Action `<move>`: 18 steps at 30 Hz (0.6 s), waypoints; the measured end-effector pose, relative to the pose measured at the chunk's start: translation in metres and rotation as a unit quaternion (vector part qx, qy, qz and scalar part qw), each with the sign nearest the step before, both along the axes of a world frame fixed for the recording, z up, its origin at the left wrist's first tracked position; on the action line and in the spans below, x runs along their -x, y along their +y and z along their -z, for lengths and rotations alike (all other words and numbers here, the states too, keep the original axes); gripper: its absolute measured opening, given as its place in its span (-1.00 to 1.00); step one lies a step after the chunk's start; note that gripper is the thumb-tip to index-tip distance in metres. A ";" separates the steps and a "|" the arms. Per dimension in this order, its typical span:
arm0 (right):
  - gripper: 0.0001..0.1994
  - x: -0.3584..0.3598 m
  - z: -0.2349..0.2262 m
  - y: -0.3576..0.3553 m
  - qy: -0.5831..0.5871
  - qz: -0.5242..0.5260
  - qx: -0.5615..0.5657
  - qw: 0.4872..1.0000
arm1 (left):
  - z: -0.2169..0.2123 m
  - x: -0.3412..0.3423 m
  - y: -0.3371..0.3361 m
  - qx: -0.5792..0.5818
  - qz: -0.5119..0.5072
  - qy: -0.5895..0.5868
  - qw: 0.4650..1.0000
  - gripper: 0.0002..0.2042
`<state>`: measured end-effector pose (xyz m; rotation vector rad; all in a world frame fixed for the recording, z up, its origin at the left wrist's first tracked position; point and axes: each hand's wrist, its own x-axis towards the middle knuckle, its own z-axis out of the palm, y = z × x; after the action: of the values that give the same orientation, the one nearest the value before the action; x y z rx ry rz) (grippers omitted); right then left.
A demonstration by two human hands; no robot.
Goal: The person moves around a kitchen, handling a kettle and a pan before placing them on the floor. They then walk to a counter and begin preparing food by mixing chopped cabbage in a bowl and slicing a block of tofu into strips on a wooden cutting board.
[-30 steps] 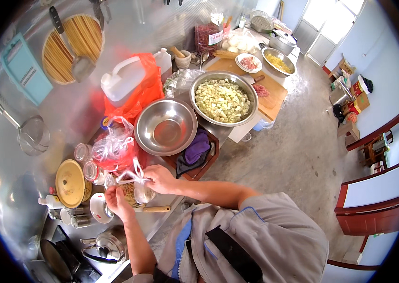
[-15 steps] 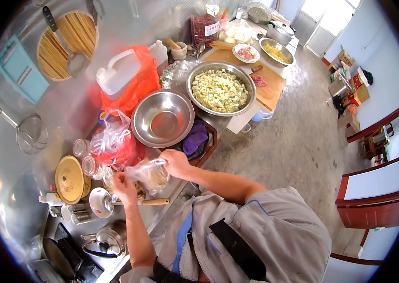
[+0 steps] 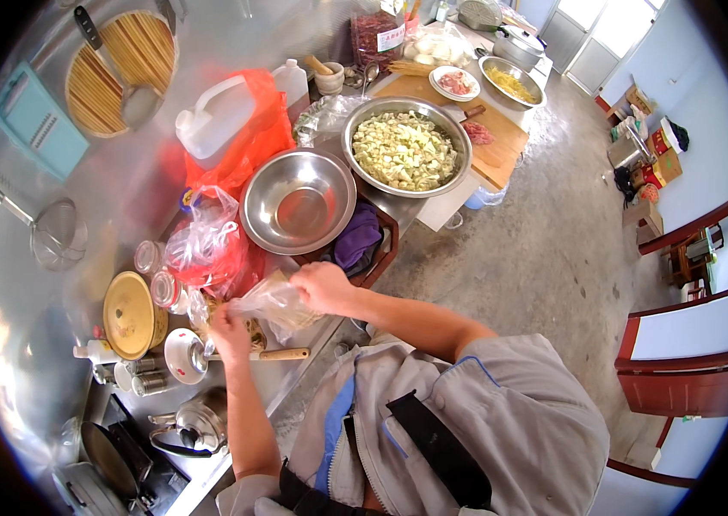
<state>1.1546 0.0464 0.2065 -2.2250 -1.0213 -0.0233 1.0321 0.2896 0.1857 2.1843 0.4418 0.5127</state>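
Note:
A clear plastic bag is stretched between both hands above the steel counter's front edge. My right hand grips its right side. My left hand holds its left side, just above a wooden-handled tool lying on the counter. An empty steel bowl sits right behind the hands. Further back stands a big steel bowl full of chopped pale green vegetables.
Red and clear plastic bags lie left of the bowl, with small jars, a yellow lid and a white dish. A purple cloth lies in a brown tray. A kettle and pan stand near left. Cutting board at the back.
Both hands have lifted the clear bag and pulled it toward me and to the right. The view has shifted, so the bowls sit higher in the picture.

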 end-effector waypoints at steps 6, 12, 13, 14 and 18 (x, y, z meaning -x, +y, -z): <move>-0.83 -0.002 -0.035 0.011 0.395 0.044 -0.427 0.812 | -0.036 -0.012 -0.023 0.201 -0.045 -0.115 0.972 -0.70; -0.82 -0.005 -0.086 0.028 0.426 -0.082 -0.422 0.796 | -0.070 -0.019 -0.059 0.067 0.065 -0.049 0.994 -0.64; -0.84 -0.008 -0.098 0.027 0.402 -0.076 -0.410 0.815 | -0.061 -0.021 -0.040 0.083 0.036 -0.024 0.996 -0.68; -0.85 -0.013 -0.104 0.024 0.378 -0.068 -0.395 0.835 | -0.063 -0.025 -0.032 0.102 0.007 0.002 0.995 -0.71; -0.87 -0.037 -0.080 -0.006 0.424 -0.059 -0.390 0.815 | -0.093 -0.025 -0.029 0.167 -0.003 -0.085 0.982 -0.88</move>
<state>1.1913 0.0400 0.2870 -1.1786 -0.4806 0.4805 1.0570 0.2603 0.2787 1.8030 0.4095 0.5788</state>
